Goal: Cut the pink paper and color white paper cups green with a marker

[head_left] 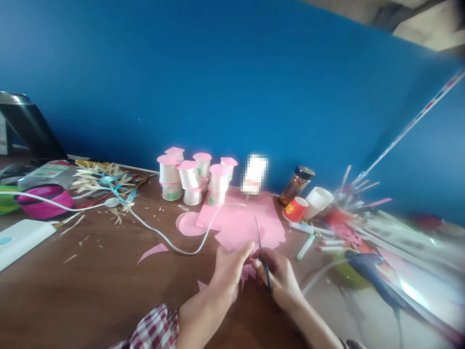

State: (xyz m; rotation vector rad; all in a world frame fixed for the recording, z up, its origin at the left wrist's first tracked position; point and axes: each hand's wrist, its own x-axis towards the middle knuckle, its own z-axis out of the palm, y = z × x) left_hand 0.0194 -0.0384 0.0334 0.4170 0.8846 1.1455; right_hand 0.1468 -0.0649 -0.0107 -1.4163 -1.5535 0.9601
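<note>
My left hand [229,269] pinches a small piece of pink paper [248,274] low over the brown table [90,281]. Beside it, my right hand [279,278] is closed round dark scissors [262,252], whose blades point up and away over the paper. A larger pink sheet [241,218] with cut-out edges lies flat just beyond both hands. A checked sleeve covers my left forearm.
Several white cups topped with pink paper [194,177] stand stacked at the back centre. A white cable [160,232] crosses the table. A jar [297,184], red and white cups [296,209] and markers [307,245] lie right; a glue gun [374,271] sits near right. Pink scraps and wood shavings lie left.
</note>
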